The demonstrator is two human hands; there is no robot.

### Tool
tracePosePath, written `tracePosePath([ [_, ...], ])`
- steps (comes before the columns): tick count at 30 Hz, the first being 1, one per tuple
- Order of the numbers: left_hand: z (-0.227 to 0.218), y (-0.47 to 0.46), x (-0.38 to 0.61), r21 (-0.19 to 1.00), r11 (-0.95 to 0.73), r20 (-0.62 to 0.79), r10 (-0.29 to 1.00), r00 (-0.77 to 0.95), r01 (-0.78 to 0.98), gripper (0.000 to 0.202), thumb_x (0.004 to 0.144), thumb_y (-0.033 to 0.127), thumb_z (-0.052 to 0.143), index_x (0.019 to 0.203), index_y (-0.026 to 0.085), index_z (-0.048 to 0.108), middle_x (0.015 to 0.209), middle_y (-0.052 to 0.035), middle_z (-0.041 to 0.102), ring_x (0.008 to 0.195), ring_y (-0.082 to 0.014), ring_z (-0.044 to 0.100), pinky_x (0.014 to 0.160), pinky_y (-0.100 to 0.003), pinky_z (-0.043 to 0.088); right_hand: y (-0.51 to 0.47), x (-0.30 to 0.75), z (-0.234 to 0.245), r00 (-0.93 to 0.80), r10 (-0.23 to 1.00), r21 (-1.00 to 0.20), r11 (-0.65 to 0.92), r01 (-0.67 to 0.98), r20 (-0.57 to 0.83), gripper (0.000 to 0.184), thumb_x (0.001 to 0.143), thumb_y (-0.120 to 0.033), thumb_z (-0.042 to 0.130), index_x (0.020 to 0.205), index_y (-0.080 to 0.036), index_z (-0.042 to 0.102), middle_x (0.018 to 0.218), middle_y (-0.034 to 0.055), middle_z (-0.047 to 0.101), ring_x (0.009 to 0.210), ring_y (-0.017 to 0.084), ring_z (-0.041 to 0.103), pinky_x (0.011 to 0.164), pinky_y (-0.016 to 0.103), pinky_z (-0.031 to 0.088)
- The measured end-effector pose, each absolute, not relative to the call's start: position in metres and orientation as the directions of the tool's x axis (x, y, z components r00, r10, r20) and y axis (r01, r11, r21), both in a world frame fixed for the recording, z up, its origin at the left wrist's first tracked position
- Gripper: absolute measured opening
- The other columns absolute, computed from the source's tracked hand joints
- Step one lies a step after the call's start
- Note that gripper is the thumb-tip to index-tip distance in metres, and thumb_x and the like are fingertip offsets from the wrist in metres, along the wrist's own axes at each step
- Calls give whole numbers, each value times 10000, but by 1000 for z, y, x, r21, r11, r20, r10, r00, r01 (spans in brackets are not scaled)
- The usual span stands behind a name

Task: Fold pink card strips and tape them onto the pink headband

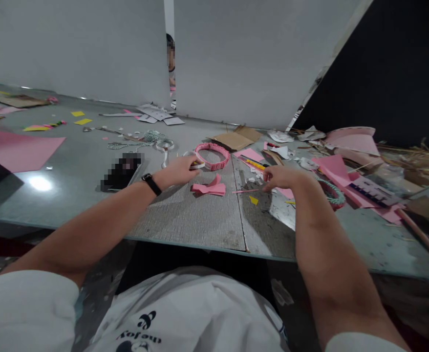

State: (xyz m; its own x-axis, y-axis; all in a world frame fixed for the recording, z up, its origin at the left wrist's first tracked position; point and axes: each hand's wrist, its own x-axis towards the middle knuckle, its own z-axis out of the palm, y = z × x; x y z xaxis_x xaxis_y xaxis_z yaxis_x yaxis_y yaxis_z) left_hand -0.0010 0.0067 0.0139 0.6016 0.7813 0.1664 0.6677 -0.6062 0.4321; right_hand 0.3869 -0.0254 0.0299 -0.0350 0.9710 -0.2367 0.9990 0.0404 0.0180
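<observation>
pink pleated paper band (212, 156) lies flat on the table (185, 220), just beyond our hands, with its left edge touching the small white loop of paper or tape (197, 165) held in our left hand (176, 172); we can't tell which material the loop is. that hand is closed, its fingers curled around the loop. our right hand (282, 178) is closed too, pinching a thin pink paper strip (246, 191) that points left. a black watch (151, 184) sits on our left wrist.

between our hands lies a crumpled pink paper scrap (209, 187), and a yellow paper triangle (253, 200) lies just below the right hand. a yellow-handled craft knife (254, 165) rests on a pink sheet beyond it. to the left are a blurred dark phone (121, 172) and a tangle of green-and-white cord (134, 144). to the right sits a green-and-pink band (332, 193) among pink offcuts. further off are flattened cardboard (232, 141) and a large pink sheet (16, 149). a person (170, 61) shows through a gap in the white partition (90, 49).
</observation>
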Motion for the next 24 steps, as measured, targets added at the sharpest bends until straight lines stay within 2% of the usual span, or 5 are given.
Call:
tracePosePath([
  [3, 12, 10, 0, 425, -594, 267, 803, 533, 683, 206, 1012, 247, 598, 1070, 186, 786, 1075, -115, 819, 944, -255, 716, 913, -405, 552, -24, 376, 30, -72, 988, 1, 73, 997, -133, 56, 970, -240, 787, 1014, -209, 801, 1047, 97, 828, 929, 258, 740, 763, 342, 473],
  [8, 15, 9, 0, 522, -626, 301, 771, 561, 580, 135, 994, 244, 673, 1038, 199, 792, 984, -81, 820, 869, -224, 700, 847, -365, 522, -24, 338, 18, -102, 965, -28, 112, 993, 243, 310, 1101, -348, 567, 991, -170, 796, 995, 184, 823, 939, 316, 733, 766, 390, 458],
  [11, 16, 5, 3, 578, -634, 341, 760, 553, 514, 136, 993, 314, 705, 978, 192, 763, 956, -70, 805, 859, -212, 695, 801, -345, 501, -27, 308, 3, -257, 859, -165, 360, 918, 443, 287, 1092, -271, 516, 1101, -169, 783, 1089, 190, 822, 1012, 330, 745, 889, 436, 548],
  [14, 17, -1, 8, 639, -666, 416, 719, 557, 384, 234, 990, 411, 743, 930, 187, 710, 889, -42, 759, 812, -179, 658, 769, -314, 499, -32, 279, -12, -346, 666, -213, 608, 765, 661, 388, 1102, -494, 636, 1348, -208, 728, 1288, 199, 782, 1187, 373, 726, 1016, 529, 597],
  [24, 24, -14, 7, 727, -684, 410, 501, 762, 58, 562, 989, 689, 794, 1228, 181, 813, 1065, -110, 847, 854, -196, 757, 720, -281, 575, -39, 265, -14, -271, 518, -206, 687, 696, 812, 359, 1091, -378, 641, 1430, -257, 657, 1270, 173, 741, 1175, 356, 718, 1006, 555, 629],
])
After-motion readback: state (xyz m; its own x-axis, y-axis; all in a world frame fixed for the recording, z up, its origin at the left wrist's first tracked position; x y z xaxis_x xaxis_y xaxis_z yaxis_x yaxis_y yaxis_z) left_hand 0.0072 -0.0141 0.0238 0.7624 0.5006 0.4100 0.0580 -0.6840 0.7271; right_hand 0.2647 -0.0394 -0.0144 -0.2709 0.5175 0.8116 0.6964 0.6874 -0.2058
